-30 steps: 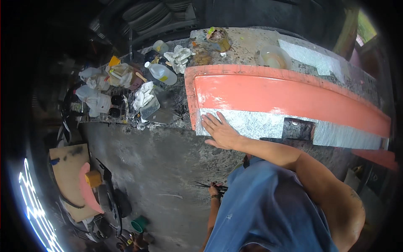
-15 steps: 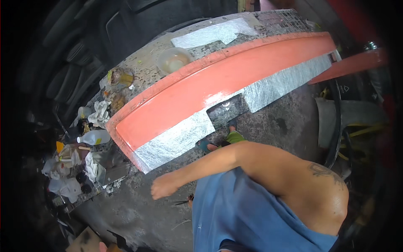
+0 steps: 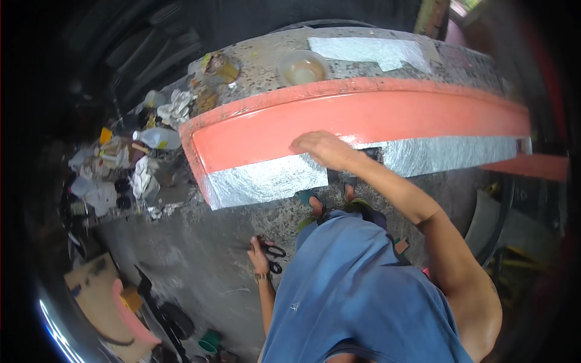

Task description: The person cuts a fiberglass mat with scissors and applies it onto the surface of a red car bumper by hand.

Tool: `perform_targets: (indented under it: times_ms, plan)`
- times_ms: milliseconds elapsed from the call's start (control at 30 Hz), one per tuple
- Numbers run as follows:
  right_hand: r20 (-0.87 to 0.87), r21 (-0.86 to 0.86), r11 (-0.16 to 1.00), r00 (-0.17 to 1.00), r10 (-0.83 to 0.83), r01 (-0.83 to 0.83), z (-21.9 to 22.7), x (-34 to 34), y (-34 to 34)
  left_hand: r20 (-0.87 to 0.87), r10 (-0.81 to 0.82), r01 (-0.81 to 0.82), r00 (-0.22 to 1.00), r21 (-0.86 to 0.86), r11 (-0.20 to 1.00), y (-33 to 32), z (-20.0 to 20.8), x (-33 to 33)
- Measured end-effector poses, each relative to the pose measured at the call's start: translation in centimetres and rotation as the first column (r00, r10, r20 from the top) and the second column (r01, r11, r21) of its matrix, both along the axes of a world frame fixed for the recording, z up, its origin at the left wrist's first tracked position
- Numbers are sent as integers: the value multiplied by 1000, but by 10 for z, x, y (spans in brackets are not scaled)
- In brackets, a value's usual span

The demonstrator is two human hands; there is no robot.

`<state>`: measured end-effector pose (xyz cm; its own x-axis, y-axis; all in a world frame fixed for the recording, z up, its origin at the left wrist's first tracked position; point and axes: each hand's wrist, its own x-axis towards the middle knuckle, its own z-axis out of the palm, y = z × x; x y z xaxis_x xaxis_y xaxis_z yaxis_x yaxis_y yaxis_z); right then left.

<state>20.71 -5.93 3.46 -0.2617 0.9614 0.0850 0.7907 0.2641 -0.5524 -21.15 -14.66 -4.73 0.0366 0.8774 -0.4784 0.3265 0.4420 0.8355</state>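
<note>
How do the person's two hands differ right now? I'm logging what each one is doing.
The right hand is raised and laid flat, palm down, on the long orange panel, by the edge of its silvery fibre mat; the left hand hangs low beside the blue shirt. The right hand holds nothing, while the left hand grips black-handled scissors. The left wrist carries a bracelet; the right shows none. Both hands are bare.

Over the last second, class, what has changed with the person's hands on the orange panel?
The right hand left the silvery fabric, swung down off the orange panel, and now rests on it higher up. The left hand hangs low, holding black scissors. The bowl stayed put.
</note>
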Motion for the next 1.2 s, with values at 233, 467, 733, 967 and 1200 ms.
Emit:
perform_targets:
  times_ms: [233,467,733,967,1200]
  plan:
    - [309,106,913,886,346,-394,-26,22,53,-30,414,-411,910,-210,887,-99,-94,12]
    - [370,92,783,751,547,-615,-33,43,37,-223,465,-515,857,-330,791,-247,-107,47]
    - [319,132,770,762,563,-624,-30,48,56,-314,570,-650,759,-315,692,-337,-133,90]
    - [312,53,762,735,602,-646,-23,56,37,-280,642,-700,714,-277,658,-310,-107,124]
    - [345,55,737,705,619,-674,-23,65,57,-246,655,-698,714,-307,647,-292,-88,141]
